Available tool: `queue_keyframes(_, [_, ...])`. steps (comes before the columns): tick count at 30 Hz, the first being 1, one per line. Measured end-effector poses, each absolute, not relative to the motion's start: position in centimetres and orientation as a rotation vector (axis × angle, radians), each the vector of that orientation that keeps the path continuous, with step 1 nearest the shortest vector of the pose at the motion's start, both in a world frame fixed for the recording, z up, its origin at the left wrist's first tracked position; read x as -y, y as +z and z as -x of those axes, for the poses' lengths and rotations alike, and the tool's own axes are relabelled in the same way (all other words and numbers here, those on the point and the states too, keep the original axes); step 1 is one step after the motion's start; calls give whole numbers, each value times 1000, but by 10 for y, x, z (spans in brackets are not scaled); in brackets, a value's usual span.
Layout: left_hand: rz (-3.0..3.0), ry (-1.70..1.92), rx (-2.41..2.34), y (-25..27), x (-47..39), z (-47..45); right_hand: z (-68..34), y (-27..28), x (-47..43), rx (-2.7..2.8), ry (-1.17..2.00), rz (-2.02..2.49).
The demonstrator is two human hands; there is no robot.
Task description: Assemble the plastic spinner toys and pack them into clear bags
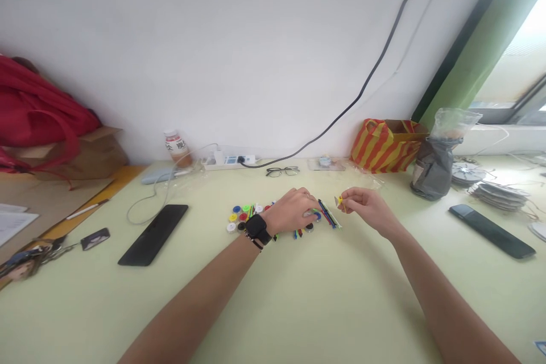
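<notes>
My left hand (292, 209), with a black watch (256, 228) on its wrist, lies over a cluster of small coloured round pieces. Its thumb and forefinger are apart, beside a blue-rimmed round piece (316, 215); the other fingers are partly hidden. To the right, my right hand (369, 209) pinches a small yellow piece (340, 201) just above the table; its exact kind is too small to tell. Between the hands lie several thin coloured sticks (327, 214). Left of the watch sit more round pieces, among them a red one (243, 216) and a yellow one (232, 218).
Glasses (282, 172) and a power strip (228, 162) lie along the wall, near a bottle (177, 148). A black slab (153, 235) is at left, a phone (490, 230) at right. A striped bag (386, 145) and a grey bag (433, 169) stand at the back right.
</notes>
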State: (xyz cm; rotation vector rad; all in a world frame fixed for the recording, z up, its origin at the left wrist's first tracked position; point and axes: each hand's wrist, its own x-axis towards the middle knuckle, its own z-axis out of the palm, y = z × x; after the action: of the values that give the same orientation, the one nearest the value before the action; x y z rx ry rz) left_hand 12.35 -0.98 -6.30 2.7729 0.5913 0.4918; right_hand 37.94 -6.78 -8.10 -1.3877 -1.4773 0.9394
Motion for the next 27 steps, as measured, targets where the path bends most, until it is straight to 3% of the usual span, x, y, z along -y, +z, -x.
queue_keyframes(7, [-2344,709,-584,-48,28,-132,-346,-76,76,1398,1214,1108])
queue_keyframes(12, [-2409,717,-483,-47,30,-137,-335,-75,80,1476,1220,1116])
queue_keyframes(16, [-2497,653,-549,-55,31,-141,-344,-80,75,1547,1043,1250])
queue_keyframes(22, [-2620,456,-499,-73,38,-144,-377,-105,56,1629,430,1672])
queue_keyframes(27, [-2721,383,-441,-79,35,-143,-375,-121,55,1777,442,1695])
